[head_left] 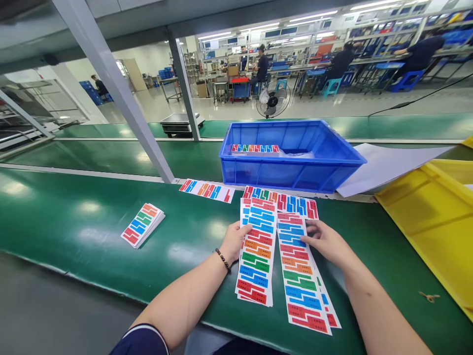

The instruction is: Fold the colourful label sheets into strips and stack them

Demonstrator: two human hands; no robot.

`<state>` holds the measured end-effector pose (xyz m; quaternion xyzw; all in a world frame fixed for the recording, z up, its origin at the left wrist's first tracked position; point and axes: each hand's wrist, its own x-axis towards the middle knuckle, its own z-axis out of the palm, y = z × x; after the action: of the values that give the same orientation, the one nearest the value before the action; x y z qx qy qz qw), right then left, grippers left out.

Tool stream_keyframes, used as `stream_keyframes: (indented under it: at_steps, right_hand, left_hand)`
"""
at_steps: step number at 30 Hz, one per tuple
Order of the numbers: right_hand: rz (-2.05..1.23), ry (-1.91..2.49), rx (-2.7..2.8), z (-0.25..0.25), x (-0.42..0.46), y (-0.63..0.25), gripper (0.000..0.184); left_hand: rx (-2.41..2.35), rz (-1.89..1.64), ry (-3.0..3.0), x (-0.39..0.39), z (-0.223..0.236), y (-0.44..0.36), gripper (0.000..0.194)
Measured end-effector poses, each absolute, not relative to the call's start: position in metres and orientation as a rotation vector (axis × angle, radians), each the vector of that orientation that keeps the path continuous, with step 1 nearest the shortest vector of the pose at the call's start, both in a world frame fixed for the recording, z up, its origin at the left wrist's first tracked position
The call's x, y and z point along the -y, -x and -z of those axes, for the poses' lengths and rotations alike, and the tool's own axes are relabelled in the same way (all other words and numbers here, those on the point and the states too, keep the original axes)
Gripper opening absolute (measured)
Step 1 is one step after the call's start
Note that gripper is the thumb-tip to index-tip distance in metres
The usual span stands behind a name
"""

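Two stacks of white sheets printed with red, blue, orange and green labels lie side by side on the green belt (74, 227). My left hand (233, 241) grips the left edge of the left stack (256, 256), thumb on top. My right hand (327, 241) rests on the right stack (301, 276), fingers spread flat over its upper right part. More label sheets (295, 204) lie fanned under the far ends of both stacks.
A small pile of label sheets (142, 224) lies to the left, a single strip (207, 190) near the belt's far edge. A blue bin (291, 153) holding labels stands behind. Yellow tray (436, 222) at right, white paper (388, 165) beside it. People work far off.
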<state>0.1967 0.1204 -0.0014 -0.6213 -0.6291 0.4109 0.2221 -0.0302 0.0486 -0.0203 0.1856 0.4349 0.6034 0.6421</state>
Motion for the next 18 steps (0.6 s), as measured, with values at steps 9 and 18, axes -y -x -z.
stream_keyframes:
  at_steps: [9, 18]
  right_hand:
    - [-1.500, 1.413, 1.627, -0.001, -0.093, -0.152, 0.030]
    - [-1.463, 1.544, 1.657, 0.004, -0.120, -0.200, 0.029]
  left_hand:
    - [-0.950, -1.330, -0.461, -0.045, 0.020, 0.026, 0.038]
    - [-1.002, -1.353, -0.437, -0.048, 0.020, 0.028, 0.037]
